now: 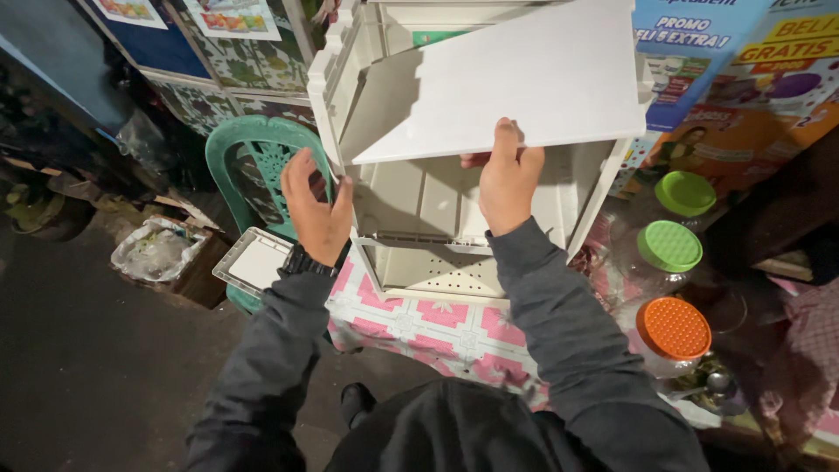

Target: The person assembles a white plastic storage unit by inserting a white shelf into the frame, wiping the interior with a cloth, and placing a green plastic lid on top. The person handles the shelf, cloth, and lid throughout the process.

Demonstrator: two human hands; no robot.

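Note:
A white plastic cabinet frame stands on a pink and white patterned cloth. My right hand grips the near edge of a flat white panel, which lies tilted inside the frame, thumb on top and fingers beneath. My left hand rests against the frame's left front post, fingers spread. It wears a black wristwatch. Both arms are in dark grey sleeves. Below the panel the frame's ribbed lower shelf shows.
A green plastic chair stands left of the frame with a white lid-like piece on its seat. At right are jars with green lids and an orange lid. Colourful cartons stand behind them.

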